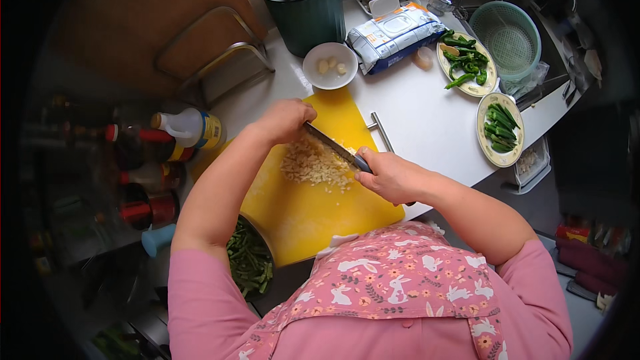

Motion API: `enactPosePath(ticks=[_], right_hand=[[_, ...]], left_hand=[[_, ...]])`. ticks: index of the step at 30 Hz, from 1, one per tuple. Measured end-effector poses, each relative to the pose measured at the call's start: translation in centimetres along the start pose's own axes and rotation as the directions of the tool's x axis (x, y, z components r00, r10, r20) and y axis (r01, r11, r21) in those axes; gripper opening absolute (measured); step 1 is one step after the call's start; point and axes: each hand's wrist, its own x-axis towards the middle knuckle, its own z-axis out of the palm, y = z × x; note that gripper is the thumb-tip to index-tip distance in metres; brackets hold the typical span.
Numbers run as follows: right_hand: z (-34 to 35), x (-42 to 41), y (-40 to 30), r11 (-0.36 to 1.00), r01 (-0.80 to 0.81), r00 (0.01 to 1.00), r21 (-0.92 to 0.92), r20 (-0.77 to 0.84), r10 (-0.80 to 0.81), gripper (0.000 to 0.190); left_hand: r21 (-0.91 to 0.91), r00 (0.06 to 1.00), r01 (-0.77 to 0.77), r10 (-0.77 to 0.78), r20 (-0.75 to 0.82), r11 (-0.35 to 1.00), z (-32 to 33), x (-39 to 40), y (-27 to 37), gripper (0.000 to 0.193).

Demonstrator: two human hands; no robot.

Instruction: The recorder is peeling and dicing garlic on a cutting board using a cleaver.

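Note:
My right hand (392, 176) is wrapped around the dark handle of a kitchen knife (331, 142). At the blade's far end, the fingers of my left hand (290, 116) hold the tip. The blade stands edge down over a pile of chopped garlic (312, 167), partly hiding it. Beneath lies a yellow cutting board (300, 235) with a metal handle (382, 132) on its right side. Just beyond the board, a small white bowl (330, 82) holds several peeled garlic cloves (332, 65).
Cut green vegetables fill a round pan (250, 260) at lower left. Bottles (187, 127) line the left side. A green knife holder (312, 22) and a wipes pack (395, 35) stand behind. Plates of green peppers (467, 62) and okra (500, 127) sit right, near a colander (507, 40).

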Motion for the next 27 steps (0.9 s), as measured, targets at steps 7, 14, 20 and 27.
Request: enactPosePath(ticks=[7, 14, 20, 27], right_hand=[[0.8, 2.3, 5.5, 0.99, 0.123, 0.986, -0.071, -0.107, -0.13, 0.038], [1.1, 2.7, 6.6, 0.969, 0.243, 0.956, -0.04, -0.161, -0.246, 0.036], [0.7, 1.6, 5.7, 0.965, 0.259, 0.957, 0.039, -0.146, -0.251, 0.035], [1.3, 2.1, 4.4, 0.953, 0.239, 0.971, 0.188, -0.05, -0.234, 0.032]], left_hand=[[0.109, 0.998, 0.056, -0.051, -0.044, 0.993, 0.1, 0.9, 1.8, 0.013], [0.164, 0.773, 0.261, -0.104, -0.626, 0.951, 0.3, -1.7, 4.9, 0.045], [-0.332, 0.416, 0.297, -0.434, -0.799, 0.895, 4.0, -5.0, 10.3, 0.047], [-0.19, 0.701, 0.241, -0.306, -0.644, 0.952, 8.3, -6.6, 9.8, 0.03]])
